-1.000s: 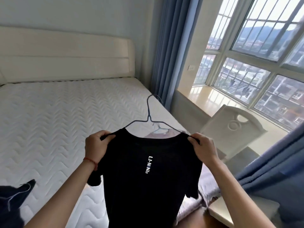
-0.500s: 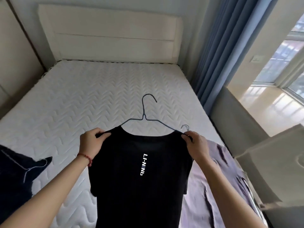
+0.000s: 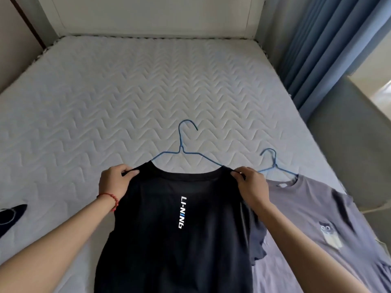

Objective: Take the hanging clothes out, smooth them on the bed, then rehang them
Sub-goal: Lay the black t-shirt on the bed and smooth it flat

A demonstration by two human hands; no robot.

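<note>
- A white quilted mattress (image 3: 131, 98) with a wavy stitched pattern fills most of the view.
- A cream padded headboard (image 3: 152, 15) stands along the mattress's far edge.
- Blue curtains (image 3: 323, 43) hang in folds past the far right corner.
- A grey low wall (image 3: 347, 132) runs beside the right edge, with a sunlit ledge (image 3: 378, 92) above it.
- A beige wall (image 3: 12, 45) borders the left edge.

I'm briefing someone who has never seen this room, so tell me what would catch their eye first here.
First, the black T-shirt in the near middle, on a blue wire hanger, gripped at its shoulders by the left hand and the right hand. Right of it a grey T-shirt lies on the white quilted mattress, also on a hanger.
</note>
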